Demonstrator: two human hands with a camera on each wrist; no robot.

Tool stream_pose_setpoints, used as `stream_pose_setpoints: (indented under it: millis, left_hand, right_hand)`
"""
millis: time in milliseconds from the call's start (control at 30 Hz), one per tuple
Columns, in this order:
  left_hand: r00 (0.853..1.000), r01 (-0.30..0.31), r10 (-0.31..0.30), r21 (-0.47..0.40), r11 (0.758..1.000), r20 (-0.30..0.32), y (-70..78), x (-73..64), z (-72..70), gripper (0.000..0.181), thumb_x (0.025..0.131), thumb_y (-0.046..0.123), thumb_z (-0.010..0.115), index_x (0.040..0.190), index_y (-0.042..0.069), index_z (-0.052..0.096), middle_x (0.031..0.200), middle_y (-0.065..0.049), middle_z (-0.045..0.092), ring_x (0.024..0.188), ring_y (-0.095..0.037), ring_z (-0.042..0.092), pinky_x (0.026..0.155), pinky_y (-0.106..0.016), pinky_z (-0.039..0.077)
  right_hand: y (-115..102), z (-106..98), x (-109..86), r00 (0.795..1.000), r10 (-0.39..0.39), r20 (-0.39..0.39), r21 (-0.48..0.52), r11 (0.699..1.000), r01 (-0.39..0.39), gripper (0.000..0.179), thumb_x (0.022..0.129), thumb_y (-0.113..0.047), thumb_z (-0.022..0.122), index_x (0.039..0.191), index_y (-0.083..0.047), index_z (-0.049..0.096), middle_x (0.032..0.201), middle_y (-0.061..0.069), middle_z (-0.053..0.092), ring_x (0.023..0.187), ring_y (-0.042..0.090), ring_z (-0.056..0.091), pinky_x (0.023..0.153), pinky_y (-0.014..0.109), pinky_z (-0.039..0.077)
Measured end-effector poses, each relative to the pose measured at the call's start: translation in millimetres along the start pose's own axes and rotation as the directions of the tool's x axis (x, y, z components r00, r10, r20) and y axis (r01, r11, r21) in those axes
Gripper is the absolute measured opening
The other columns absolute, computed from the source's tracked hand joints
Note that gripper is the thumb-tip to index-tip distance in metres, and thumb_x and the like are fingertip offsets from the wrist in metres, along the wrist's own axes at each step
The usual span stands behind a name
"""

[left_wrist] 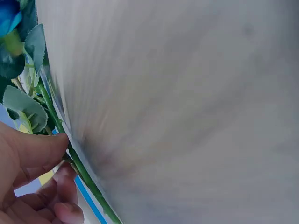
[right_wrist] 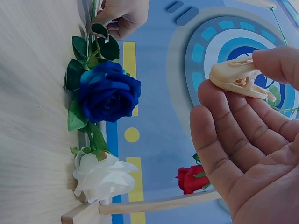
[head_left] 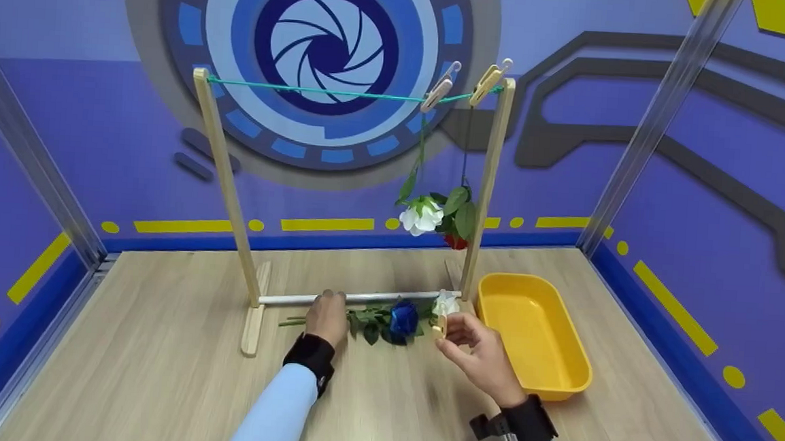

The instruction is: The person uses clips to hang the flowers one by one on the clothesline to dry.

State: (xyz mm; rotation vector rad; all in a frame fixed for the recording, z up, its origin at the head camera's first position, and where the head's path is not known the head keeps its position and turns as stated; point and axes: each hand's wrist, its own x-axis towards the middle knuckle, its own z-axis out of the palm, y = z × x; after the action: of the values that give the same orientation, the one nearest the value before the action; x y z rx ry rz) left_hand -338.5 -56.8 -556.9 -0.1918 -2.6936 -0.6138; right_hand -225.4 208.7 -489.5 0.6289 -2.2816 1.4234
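A blue rose (head_left: 403,319) and a white rose (head_left: 445,304) lie on the table along the rack's bottom bar. My left hand (head_left: 327,317) is at their stem end; in the left wrist view its thumb and fingers pinch a green stem (left_wrist: 88,179) below the blue rose's leaves. Which of the two roses that stem belongs to is hard to tell. My right hand (head_left: 483,359), palm up, holds a cream clothespin (right_wrist: 236,77) between thumb and fingers, close to the white rose.
Upside down from the green string (head_left: 318,91) of a wooden rack (head_left: 222,169) hang another white rose (head_left: 422,215) and a red rose (head_left: 456,241), each under a clothespin. A yellow tray (head_left: 529,331) stands right of the rack. Walls enclose the table (head_left: 171,384).
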Motion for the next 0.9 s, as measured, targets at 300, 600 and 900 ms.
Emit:
stream_pose_setpoints:
  millis: [300,600,900]
  left_hand:
    - [0.996,-0.093,0.093,-0.045,0.995,0.004,4.8,1.4,-14.6,0.024,0.082,-0.023,0.062,0.089,-0.002,0.071,0.079,-0.016,0.064,0.076,-0.035,0.067,0.063,-0.046,0.055]
    - [0.988,-0.149,0.150,-0.060,0.987,0.028,18.9,-6.4,-39.4,0.024,0.080,-0.022,0.062,0.077,0.002,0.063,0.073,-0.011,0.060,0.070,-0.030,0.064,0.060,-0.043,0.053]
    - [0.984,-0.176,0.177,-0.100,0.979,0.002,40.5,-34.9,-61.1,0.014,0.083,-0.010,0.076,0.080,0.002,0.069,0.077,-0.009,0.062,0.071,-0.027,0.063,0.063,-0.040,0.053]
  right_hand:
    - [13.9,-2.6,-0.5,0.999,0.028,0.020,0.043,0.999,-0.028,0.025,0.089,0.001,0.078,0.112,-0.001,0.068,0.095,0.004,0.072,0.082,0.015,0.066,0.073,0.026,0.057]
    - [11.3,-4.4,0.2,0.997,0.080,0.014,0.050,0.996,-0.080,0.024,0.090,-0.002,0.078,0.112,-0.005,0.068,0.095,0.004,0.072,0.082,0.013,0.064,0.073,0.024,0.054]
    - [5.2,-6.3,1.1,0.996,0.086,0.000,0.059,0.995,-0.086,0.022,0.090,-0.003,0.078,0.110,-0.006,0.069,0.092,0.003,0.073,0.080,0.011,0.065,0.068,0.024,0.054]
